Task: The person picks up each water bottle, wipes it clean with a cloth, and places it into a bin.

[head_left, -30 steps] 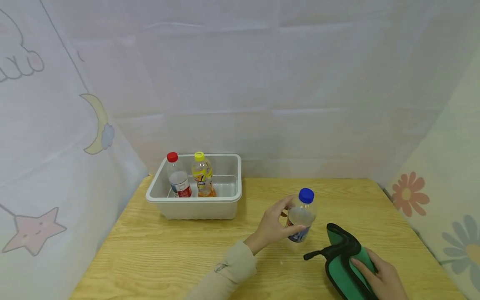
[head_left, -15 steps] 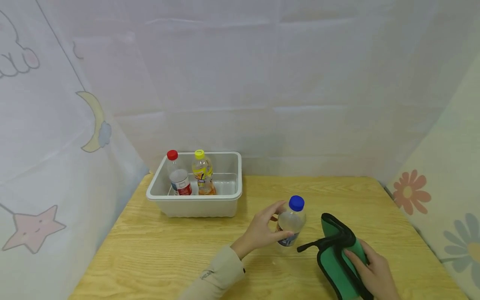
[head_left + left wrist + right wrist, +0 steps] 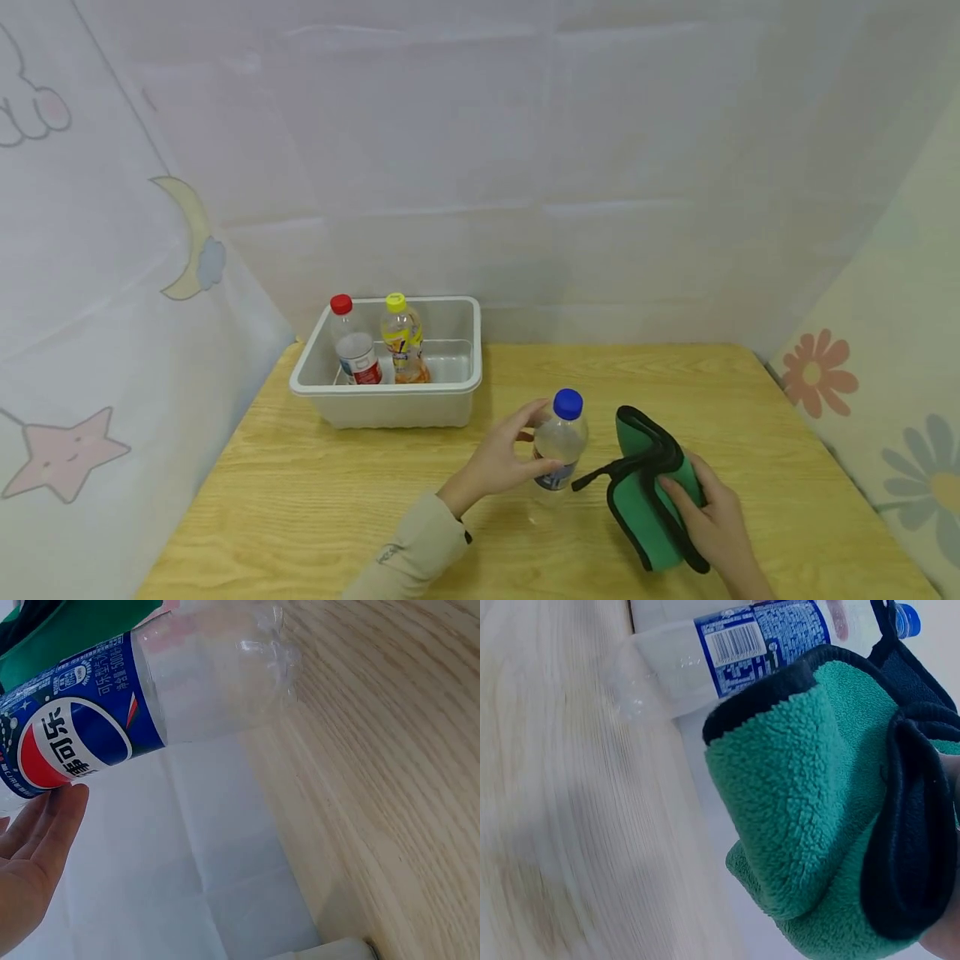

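Observation:
My left hand [image 3: 491, 462] grips a clear plastic bottle [image 3: 562, 435] around its middle, thumb on the near side. The bottle stands nearly upright with a blue cap [image 3: 567, 404]. In the left wrist view its blue label [image 3: 82, 712] bears a red, white and blue round logo. Whether its base touches the table cannot be told. To its right, my right hand [image 3: 716, 517] holds a folded green cloth [image 3: 637, 517] with black edging, thumb on top. A black strap end of the cloth points at the bottle. The right wrist view shows the cloth's fluffy pile [image 3: 780, 795] beside the bottle.
A white plastic bin [image 3: 397, 408] stands at the back left of the wooden table [image 3: 300, 508]. Inside it are a red-capped bottle [image 3: 356, 346] and a yellow-capped bottle [image 3: 405, 342]. Printed white sheets [image 3: 435, 167] hang behind and at both sides.
Both hands have moved left, carrying the bottle and the green cloth with them. The cloth has come closer to the bottle and a little higher in view. The bin's bottles have stayed put.

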Available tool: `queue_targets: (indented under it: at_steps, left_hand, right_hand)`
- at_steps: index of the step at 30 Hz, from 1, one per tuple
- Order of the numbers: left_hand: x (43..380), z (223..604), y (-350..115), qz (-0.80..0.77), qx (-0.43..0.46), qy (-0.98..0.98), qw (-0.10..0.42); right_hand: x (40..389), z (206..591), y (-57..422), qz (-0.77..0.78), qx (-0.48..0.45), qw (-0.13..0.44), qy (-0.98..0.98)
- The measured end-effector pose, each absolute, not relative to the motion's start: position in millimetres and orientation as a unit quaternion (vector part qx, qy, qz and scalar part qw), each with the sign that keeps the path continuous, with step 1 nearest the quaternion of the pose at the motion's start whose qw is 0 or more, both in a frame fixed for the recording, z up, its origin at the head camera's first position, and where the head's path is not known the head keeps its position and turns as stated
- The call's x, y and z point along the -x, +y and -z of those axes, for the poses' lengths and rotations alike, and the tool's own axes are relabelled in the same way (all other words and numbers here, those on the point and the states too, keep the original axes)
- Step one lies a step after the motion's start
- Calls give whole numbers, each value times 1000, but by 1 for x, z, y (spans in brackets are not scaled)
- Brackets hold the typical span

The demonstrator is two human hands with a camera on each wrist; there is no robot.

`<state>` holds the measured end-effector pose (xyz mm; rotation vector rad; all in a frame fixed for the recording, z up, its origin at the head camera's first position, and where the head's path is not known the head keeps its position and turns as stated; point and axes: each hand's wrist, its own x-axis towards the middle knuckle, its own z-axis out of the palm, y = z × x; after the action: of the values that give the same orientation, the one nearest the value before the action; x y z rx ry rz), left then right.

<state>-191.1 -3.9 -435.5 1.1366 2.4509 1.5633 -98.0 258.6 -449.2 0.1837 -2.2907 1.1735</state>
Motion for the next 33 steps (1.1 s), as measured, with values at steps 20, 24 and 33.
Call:
queue_targets:
  at_steps: [20,24,33]
  left_hand:
    - [180,430,-15,-525,-353,775,17]
    - [179,417,-12,-544,-364,755,-34]
    - [167,378,-5,-567,-364,732,-102]
  right_hand:
    - [107,447,233,-518,-99,287,-800]
    - [112,448,227,-526,-126,303,-784]
    - [118,442,212,-520,-179,332,-766]
